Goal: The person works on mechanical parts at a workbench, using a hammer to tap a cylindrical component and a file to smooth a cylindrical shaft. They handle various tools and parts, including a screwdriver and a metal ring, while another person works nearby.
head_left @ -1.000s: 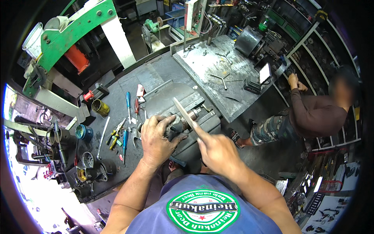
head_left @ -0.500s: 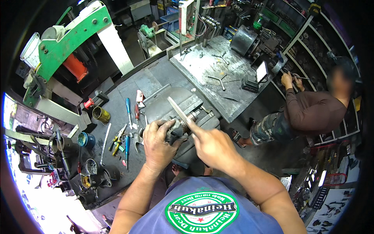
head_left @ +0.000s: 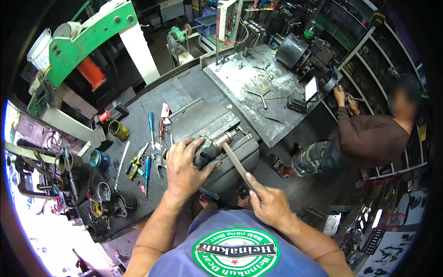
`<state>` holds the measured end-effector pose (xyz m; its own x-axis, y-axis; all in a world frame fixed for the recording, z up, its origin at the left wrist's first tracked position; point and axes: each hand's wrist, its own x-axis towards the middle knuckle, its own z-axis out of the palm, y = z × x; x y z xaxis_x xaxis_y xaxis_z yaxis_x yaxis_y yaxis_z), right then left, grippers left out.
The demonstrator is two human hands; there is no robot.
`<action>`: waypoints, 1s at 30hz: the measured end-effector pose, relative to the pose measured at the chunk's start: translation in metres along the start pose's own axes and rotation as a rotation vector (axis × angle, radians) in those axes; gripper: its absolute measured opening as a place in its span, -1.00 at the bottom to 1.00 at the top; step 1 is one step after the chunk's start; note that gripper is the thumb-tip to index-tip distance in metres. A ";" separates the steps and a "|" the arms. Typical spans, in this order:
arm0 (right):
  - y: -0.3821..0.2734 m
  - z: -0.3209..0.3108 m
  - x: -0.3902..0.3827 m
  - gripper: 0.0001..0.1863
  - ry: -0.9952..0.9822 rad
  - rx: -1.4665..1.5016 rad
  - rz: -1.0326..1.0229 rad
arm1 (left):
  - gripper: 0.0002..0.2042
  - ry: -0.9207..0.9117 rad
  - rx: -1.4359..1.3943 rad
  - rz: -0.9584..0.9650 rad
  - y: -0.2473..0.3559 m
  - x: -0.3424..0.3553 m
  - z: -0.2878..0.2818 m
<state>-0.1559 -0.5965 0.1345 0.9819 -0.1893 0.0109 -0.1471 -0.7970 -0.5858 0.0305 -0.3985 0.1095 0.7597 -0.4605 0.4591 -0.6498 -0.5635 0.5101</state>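
My right hand (head_left: 271, 205) is closed around one end of a long flat file (head_left: 239, 165). The file's far tip touches, or nearly touches, a cylindrical metal part (head_left: 223, 140) lying at the bench vise (head_left: 247, 157). On the near left of that part, my left hand (head_left: 184, 161) curls its fingers and thumb about the dark end of the piece. My left palm hides much of that end, and I cannot tell how firmly the vise jaws clamp it.
Left of the vise lie screwdrivers (head_left: 151, 127), pliers (head_left: 136, 161) and a steel ruler (head_left: 122, 166). Beyond them stand a yellow can (head_left: 118, 130) and a blue can (head_left: 99, 159). A green press frame (head_left: 87, 39) rises far left. A co-worker (head_left: 369, 138) stands right of the metal table (head_left: 272, 124).
My right hand has pulled the file back toward me and to the right, so its tip now sits by the part. My left hand stays there, thumb spread wider.
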 end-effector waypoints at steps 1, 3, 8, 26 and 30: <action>0.008 0.006 -0.008 -0.34 0.067 0.046 -0.057 | -0.33 -0.015 0.015 0.011 -0.001 -0.001 -0.003; 0.019 0.015 -0.020 -0.33 0.116 0.081 -0.041 | -0.35 -0.073 -0.020 0.021 -0.001 0.001 -0.006; 0.016 0.022 0.003 -0.37 0.026 0.102 -0.036 | -0.34 -0.069 -0.102 0.062 -0.003 0.005 -0.009; -0.048 -0.028 0.078 -0.48 -0.066 -0.018 -0.010 | -0.35 -0.008 -0.142 0.075 -0.006 0.002 -0.002; -0.064 -0.035 0.063 -0.42 -0.180 -0.165 0.091 | -0.37 -0.027 -0.108 0.055 -0.002 0.007 -0.008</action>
<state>-0.0883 -0.5773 0.2014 0.9671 -0.1707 -0.1888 -0.2384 -0.8672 -0.4371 0.0365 -0.3948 0.1178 0.7224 -0.5074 0.4698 -0.6882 -0.4607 0.5605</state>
